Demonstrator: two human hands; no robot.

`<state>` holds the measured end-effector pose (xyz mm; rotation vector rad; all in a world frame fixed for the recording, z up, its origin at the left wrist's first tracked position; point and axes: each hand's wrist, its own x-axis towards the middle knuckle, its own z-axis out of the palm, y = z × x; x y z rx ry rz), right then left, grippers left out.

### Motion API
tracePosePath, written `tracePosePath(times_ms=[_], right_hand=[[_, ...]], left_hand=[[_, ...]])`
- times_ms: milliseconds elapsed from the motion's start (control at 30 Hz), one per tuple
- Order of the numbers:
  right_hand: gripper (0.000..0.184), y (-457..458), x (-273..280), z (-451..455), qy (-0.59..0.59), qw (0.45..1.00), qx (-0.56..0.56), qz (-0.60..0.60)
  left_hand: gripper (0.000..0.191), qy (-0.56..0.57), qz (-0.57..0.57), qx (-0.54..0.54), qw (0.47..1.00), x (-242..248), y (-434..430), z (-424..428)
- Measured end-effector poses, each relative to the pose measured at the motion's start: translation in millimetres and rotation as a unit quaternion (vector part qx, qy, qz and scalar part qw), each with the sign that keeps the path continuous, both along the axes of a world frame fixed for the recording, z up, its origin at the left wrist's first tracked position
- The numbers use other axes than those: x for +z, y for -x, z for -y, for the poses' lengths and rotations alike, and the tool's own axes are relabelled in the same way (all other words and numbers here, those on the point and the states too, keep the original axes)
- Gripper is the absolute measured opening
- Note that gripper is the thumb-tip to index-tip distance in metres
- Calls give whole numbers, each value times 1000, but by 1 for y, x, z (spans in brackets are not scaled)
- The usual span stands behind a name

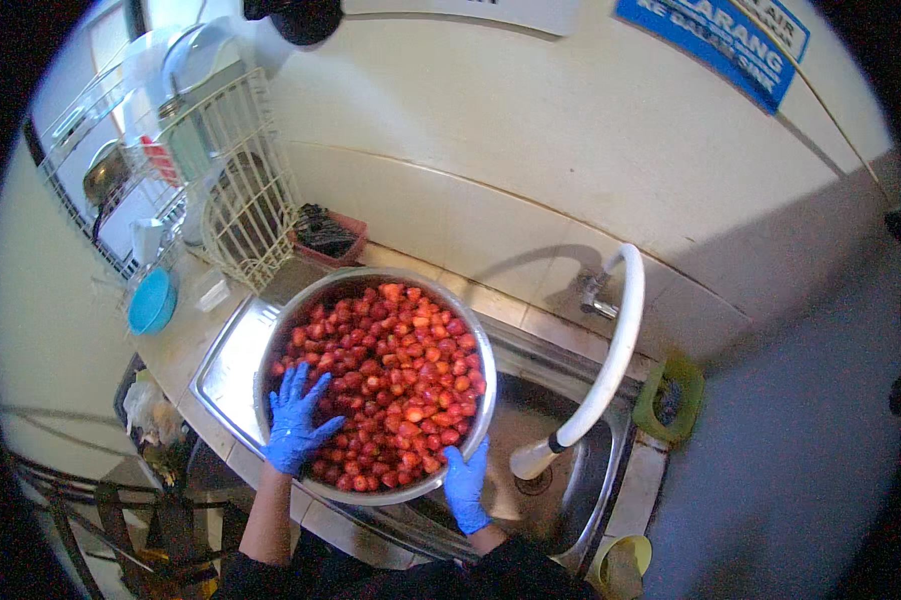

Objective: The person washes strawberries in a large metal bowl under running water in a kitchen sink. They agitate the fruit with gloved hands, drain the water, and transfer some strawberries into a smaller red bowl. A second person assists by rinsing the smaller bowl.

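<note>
A large round metal basin [490, 390] full of red strawberries [390, 375] sits over the drainboard and the left part of the sink. My left hand [297, 427], in a blue glove, is spread flat over the berries at the basin's near left side, fingers apart. At the lower right, my right hand [465, 484], also gloved in blue, grips the basin's rim with the thumb over its edge. Whether the berries lie in water is hard to tell.
A white hose [623, 345] curves from the wall tap [596, 300] into the sink [533, 420]. A wire dish rack [248, 217], a pink tray [345, 240] and a blue bowl [152, 301] stand left. A green basket [668, 401] and yellow container [624, 562] are right.
</note>
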<state>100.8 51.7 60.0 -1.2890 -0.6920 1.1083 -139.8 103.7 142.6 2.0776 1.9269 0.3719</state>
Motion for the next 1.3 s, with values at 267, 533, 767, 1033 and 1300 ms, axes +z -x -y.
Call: tracePosePath(times_ms=[267, 533, 767, 1033, 1300], right_hand=[[60, 9, 11, -1, 9, 999, -27, -19], [58, 26, 10, -1, 13, 996, -87, -32], [59, 85, 13, 11, 22, 980, -192, -45], [61, 186, 9, 15, 25, 949, -313, 0], [60, 220, 2, 14, 2, 940, -334, 74]], left_hand=[[71, -38, -23, -41, 998, 0, 2, -27], [70, -15, -27, -196, 980, 7, 1, -98], [76, -50, -69, -357, 930, -9, 17, -157], [77, -86, -65, -440, 891, -25, 53, -190], [72, -102, -24, -449, 887, -19, 51, -192]])
